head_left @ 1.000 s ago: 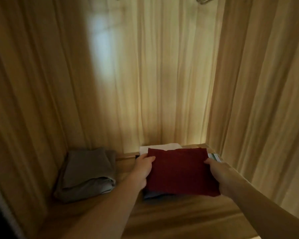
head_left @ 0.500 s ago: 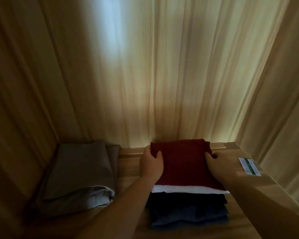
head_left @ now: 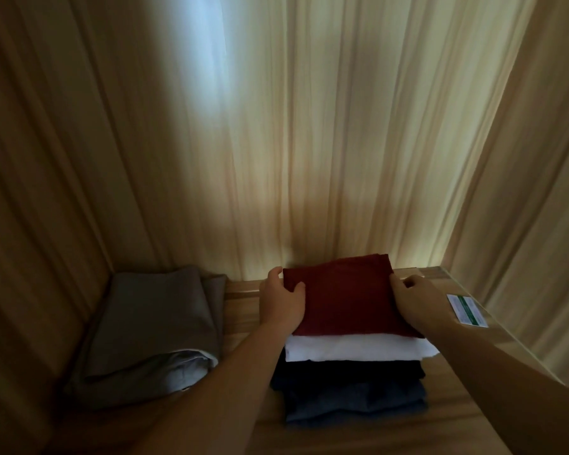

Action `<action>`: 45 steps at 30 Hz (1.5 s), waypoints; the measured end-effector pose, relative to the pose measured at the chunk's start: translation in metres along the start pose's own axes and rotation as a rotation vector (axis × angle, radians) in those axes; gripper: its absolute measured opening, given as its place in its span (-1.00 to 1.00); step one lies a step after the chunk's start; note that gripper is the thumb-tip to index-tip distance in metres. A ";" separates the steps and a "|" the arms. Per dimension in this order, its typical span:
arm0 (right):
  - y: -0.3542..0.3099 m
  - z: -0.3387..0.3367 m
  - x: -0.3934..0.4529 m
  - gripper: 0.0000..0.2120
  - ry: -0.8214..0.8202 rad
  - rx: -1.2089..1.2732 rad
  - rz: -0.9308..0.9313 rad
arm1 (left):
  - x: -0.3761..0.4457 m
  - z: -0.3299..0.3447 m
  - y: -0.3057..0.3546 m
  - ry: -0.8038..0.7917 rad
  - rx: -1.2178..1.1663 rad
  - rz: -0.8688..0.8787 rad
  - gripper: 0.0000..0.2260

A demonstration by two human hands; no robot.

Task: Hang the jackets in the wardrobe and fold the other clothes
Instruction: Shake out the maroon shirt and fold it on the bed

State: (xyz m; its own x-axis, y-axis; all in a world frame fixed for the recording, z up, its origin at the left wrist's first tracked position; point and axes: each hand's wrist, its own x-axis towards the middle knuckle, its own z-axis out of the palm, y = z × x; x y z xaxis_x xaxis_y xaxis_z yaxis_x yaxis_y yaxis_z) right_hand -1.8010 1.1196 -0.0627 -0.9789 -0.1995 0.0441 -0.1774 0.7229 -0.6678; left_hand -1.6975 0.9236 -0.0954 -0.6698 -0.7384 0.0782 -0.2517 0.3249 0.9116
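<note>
A folded dark red garment [head_left: 345, 297] lies on top of a stack on the wardrobe's wooden shelf [head_left: 240, 310]. Under it are a folded white garment [head_left: 352, 348], a black one [head_left: 349, 371] and a blue-grey one [head_left: 355, 403]. My left hand [head_left: 281, 302] grips the red garment's left edge, thumb on top. My right hand [head_left: 414, 298] holds its right edge, fingers curled at the far corner.
A folded grey garment pile [head_left: 151, 326] sits at the shelf's left, against the left wall. A white and green label [head_left: 467, 310] is stuck on the shelf's right edge. Wooden wardrobe walls [head_left: 309, 142] close in at the back and both sides.
The red garment went from held in the air above the stack to resting on the white garment. My hands slid a little further back along its edges.
</note>
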 end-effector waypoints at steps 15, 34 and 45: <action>0.001 -0.093 -0.210 -0.49 0.152 -0.464 -0.489 | -0.182 -0.093 0.047 -0.164 0.633 0.585 -0.44; -0.057 -0.063 -0.481 -0.37 0.164 -0.274 -0.167 | -0.327 -0.279 -0.003 -0.353 0.791 1.022 -0.43; -0.121 -0.025 -0.601 -0.39 0.131 -0.046 -0.203 | -0.389 -0.416 -0.016 -0.252 0.871 1.119 -0.47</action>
State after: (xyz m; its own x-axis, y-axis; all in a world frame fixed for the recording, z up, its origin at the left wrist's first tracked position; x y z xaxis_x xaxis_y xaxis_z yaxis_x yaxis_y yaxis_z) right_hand -1.1939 1.1688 0.0100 -0.9271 -0.2583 0.2716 -0.3731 0.7065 -0.6014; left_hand -1.1421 0.9596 0.0271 -0.8776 0.2338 0.4185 0.2023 0.9721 -0.1189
